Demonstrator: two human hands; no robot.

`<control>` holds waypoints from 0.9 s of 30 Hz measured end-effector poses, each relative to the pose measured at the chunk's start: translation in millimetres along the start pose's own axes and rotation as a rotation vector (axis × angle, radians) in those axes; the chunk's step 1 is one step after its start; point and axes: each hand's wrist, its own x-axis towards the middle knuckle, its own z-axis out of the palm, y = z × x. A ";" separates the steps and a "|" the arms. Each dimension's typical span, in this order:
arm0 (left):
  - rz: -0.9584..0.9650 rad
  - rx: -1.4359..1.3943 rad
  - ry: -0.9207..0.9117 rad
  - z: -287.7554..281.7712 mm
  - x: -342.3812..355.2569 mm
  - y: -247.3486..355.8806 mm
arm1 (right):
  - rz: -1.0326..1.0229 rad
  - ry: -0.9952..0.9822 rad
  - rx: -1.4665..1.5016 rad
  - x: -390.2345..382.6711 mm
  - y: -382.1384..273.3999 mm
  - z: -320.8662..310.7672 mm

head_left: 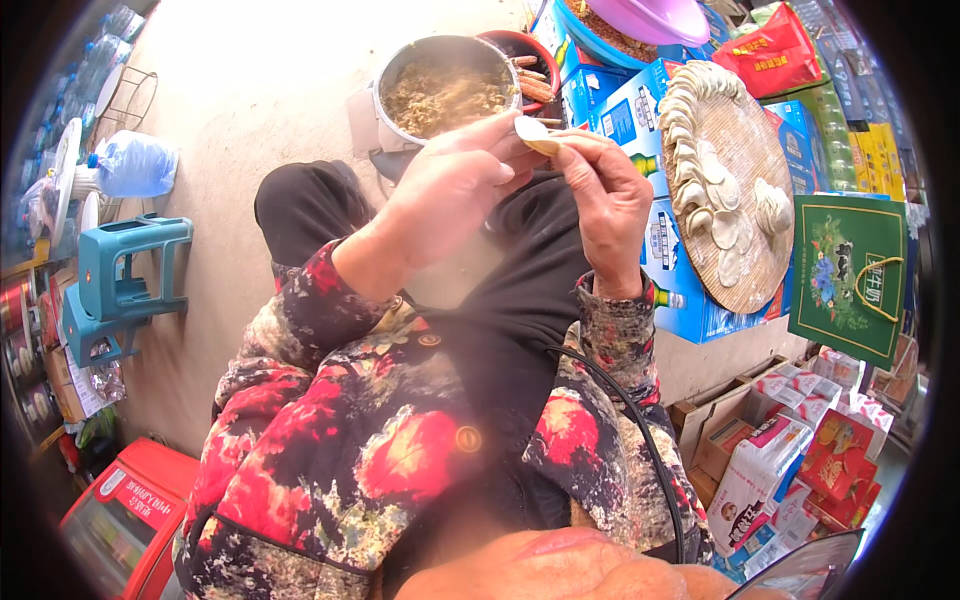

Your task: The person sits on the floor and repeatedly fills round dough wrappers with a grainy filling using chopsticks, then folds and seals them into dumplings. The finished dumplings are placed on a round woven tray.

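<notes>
A small pale dumpling wrapper [532,130] is held up between my two hands, above my lap and close to the pot. My right hand [608,195] pinches its right side between thumb and fingers. My left hand [455,190], somewhat blurred, curls round its left side, with the fingertips partly hidden. Just beyond the hands stands a round pot [378,100] of chopped yellow-brown filling [445,92]. To the right, a round woven tray [765,160] carries rows of folded dumplings [680,125] and several flat wrappers [728,232].
Blue cartons [668,265] support the tray. Behind the pot is a red basin [505,38] with corncobs [535,88]. A green gift bag [850,275] stands at right, above packaged boxes [765,450]. Blue stools [125,265] and a water jug [140,163] are at left.
</notes>
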 end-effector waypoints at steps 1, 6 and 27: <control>0.014 0.005 0.041 0.3 -1.2 -2.9 | 0.088 0.010 0.108 0.0 1.0 1.9; 0.122 0.080 0.162 2.0 2.4 -19.7 | 0.354 0.016 0.456 1.4 -1.1 6.8; 0.110 -0.289 0.085 -27.7 11.3 -13.1 | 0.241 0.281 1.346 1.1 32.4 -70.4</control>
